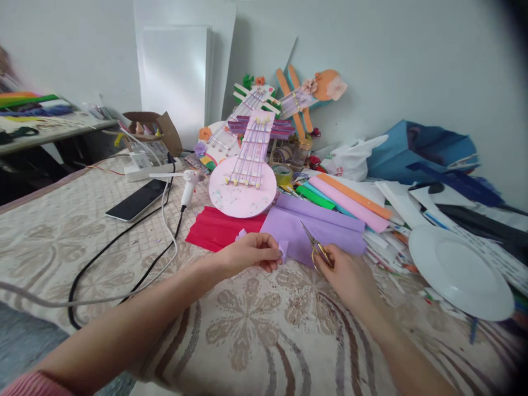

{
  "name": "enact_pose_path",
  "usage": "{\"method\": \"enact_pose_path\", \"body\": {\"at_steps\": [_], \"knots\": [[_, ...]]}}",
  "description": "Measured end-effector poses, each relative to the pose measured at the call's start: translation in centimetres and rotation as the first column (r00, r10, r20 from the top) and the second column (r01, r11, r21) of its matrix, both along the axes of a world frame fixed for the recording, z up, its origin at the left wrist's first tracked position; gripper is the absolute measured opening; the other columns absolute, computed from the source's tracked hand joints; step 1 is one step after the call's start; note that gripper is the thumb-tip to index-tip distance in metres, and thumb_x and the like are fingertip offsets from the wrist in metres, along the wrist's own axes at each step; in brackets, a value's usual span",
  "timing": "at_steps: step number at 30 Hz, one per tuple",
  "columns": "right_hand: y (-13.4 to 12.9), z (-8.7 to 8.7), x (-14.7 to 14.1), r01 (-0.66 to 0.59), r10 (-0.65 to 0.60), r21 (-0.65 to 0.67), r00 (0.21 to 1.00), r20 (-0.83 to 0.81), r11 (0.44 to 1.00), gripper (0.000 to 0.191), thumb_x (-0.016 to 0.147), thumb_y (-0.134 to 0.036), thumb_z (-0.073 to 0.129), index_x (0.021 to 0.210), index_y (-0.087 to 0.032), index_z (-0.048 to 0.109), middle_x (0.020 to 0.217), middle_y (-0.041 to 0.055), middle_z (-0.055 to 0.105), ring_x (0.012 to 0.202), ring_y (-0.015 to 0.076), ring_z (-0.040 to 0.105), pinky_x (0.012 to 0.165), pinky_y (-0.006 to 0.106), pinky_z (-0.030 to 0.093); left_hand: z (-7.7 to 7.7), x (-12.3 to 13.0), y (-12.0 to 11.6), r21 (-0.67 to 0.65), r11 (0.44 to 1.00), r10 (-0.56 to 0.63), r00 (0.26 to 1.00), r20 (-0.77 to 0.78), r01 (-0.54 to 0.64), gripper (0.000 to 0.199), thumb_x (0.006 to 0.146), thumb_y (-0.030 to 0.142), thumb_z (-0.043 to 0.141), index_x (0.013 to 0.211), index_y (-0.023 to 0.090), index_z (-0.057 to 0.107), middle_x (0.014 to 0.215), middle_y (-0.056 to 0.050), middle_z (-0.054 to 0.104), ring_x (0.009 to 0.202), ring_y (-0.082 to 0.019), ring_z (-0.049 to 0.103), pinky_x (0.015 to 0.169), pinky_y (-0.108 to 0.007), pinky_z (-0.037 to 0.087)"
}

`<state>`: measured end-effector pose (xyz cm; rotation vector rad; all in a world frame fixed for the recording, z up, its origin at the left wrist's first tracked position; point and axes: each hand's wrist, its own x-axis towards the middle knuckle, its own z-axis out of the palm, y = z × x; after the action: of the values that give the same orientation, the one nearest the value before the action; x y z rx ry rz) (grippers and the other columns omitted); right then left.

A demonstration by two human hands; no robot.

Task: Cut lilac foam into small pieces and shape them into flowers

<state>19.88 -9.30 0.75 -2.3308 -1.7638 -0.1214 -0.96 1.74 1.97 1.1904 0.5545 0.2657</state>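
Observation:
Between the fingertips of my left hand [258, 253] is a small folded piece of purple crepe paper [283, 248]. My right hand [344, 272] is closed on small gold-handled scissors [315, 245], whose blades point up and to the left, apart from the piece. Behind my hands lies a larger purple crepe paper sheet [322, 223]. It borders a red crepe paper sheet [218, 228] on the left. A pink craft guitar [243, 192] with a round plate body and purple strings leans just beyond the sheets.
At left are a white hot glue gun [188, 190], looping cables, a smartphone [137, 201] and a power strip [148, 169]. To the right are paper rolls [350, 201], scraps, a white plate [460, 272] and a blue bag [421, 151]. More craft guitars stand against the wall.

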Motion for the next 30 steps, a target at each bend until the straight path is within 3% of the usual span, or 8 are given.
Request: {"method": "enact_pose_path", "body": {"at_steps": [4, 6, 10, 13, 16, 25, 28, 30], "knots": [[-0.2, 0.6, -0.4, -0.060, 0.066, 0.144, 0.997, -0.036, 0.988, 0.023, 0.083, -0.038, 0.048, 0.084, -0.019, 0.060, 0.083, 0.0083, 0.061, 0.074, 0.0224, 0.056, 0.060, 0.030, 0.038, -0.6, 0.1, -0.3, 0.006, 0.999, -0.052, 0.998, 0.031, 0.052, 0.026, 0.068, 0.032, 0.068, 0.075, 0.013, 0.052, 0.067, 0.000, 0.061, 0.056, -0.007, 0.057, 0.058, -0.021, 0.045], [-0.4, 1.2, -1.3, -0.090, 0.137, 0.207, 0.964, -0.227, 0.974, 0.021, 0.084, -0.036, 0.048, 0.088, -0.019, 0.060, 0.089, 0.0083, 0.060, 0.081, 0.0223, 0.055, 0.065, 0.031, 0.040, -0.8, 0.2, -0.5, 0.008, 0.996, -0.084, 0.995, 0.054, 0.084, 0.026, 0.067, 0.031, 0.069, 0.078, 0.013, 0.052, 0.068, 0.000, 0.061, 0.057, -0.007, 0.057, 0.058, -0.022, 0.046], [-0.8, 1.9, -3.6, -0.206, 0.208, 0.109, 0.559, -0.803, 0.973, 0.023, 0.087, -0.037, 0.043, 0.093, -0.019, 0.058, 0.079, 0.0023, 0.058, 0.061, 0.0133, 0.050, 0.053, 0.024, 0.040, -0.7, 0.5, -1.3, 0.017, 0.994, -0.106, 0.991, 0.079, 0.105, 0.028, 0.066, 0.028, 0.070, 0.079, 0.012, 0.051, 0.067, -0.001, 0.061, 0.056, -0.008, 0.057, 0.057, -0.023, 0.046], [-0.9, 1.6, -4.6, -0.244, 0.179, 0.106, 0.300, -0.937, 0.964, 0.022, 0.086, -0.037, 0.046, 0.088, -0.018, 0.057, 0.070, -0.0006, 0.054, 0.052, 0.0092, 0.044, 0.049, 0.022, 0.036, -0.4, 0.5, -1.7, 0.026, 0.996, -0.091, 0.993, 0.081, 0.089, 0.029, 0.065, 0.027, 0.071, 0.076, 0.013, 0.048, 0.065, 0.000, 0.060, 0.055, -0.008, 0.057, 0.057, -0.022, 0.046], [-0.9, 1.0, -4.7, -0.246, 0.167, 0.122, 0.171, -0.971, 0.962, 0.018, 0.085, -0.034, 0.050, 0.084, -0.017, 0.056, 0.072, 0.0002, 0.055, 0.054, 0.0090, 0.044, 0.049, 0.022, 0.035, -0.3, 0.5, -1.8, 0.038, 0.996, -0.087, 0.992, 0.087, 0.084, 0.029, 0.066, 0.027, 0.071, 0.075, 0.013, 0.047, 0.064, 0.000, 0.060, 0.056, -0.008, 0.056, 0.057, -0.022, 0.045], [-1.0, 0.2, -4.5, -0.254, 0.153, 0.115, 0.137, -0.979, 0.960, 0.009, 0.084, -0.022, 0.049, 0.078, -0.018, 0.053, 0.068, -0.0007, 0.054, 0.059, 0.0108, 0.046, 0.050, 0.022, 0.035, -0.5, 0.6, -1.9, 0.123, 0.984, -0.142, 0.984, 0.104, 0.129, 0.024, 0.071, 0.028, 0.066, 0.077, 0.012, 0.048, 0.067, -0.001, 0.059, 0.058, -0.007, 0.055, 0.059, -0.023, 0.044], [-1.1, 0.7, -4.8, -0.240, 0.162, 0.110, 0.209, -0.964, 0.964, 0.009, 0.084, -0.019, 0.047, 0.076, -0.018, 0.051, 0.064, -0.0029, 0.050, 0.055, 0.0095, 0.042, 0.051, 0.022, 0.034, -0.3, 0.5, -2.2, 0.265, 0.958, -0.139, 0.985, 0.103, 0.108, 0.024, 0.072, 0.028, 0.065, 0.081, 0.013, 0.049, 0.074, -0.002, 0.059, 0.067, -0.009, 0.056, 0.062, -0.024, 0.044], [-1.1, 1.0, -5.0, -0.235, 0.188, 0.119, 0.302, -0.934, 0.965, 0.009, 0.083, -0.017, 0.047, 0.075, -0.019, 0.051, 0.062, -0.0043, 0.046, 0.055, 0.0092, 0.039, 0.051, 0.022, 0.033, -0.1, 0.3, -2.6, 0.454, 0.890, -0.080, 0.996, 0.046, 0.050, 0.027, 0.068, 0.030, 0.068, 0.083, 0.014, 0.051, 0.081, -0.003, 0.058, 0.072, -0.011, 0.056, 0.065, -0.025, 0.044]]}}
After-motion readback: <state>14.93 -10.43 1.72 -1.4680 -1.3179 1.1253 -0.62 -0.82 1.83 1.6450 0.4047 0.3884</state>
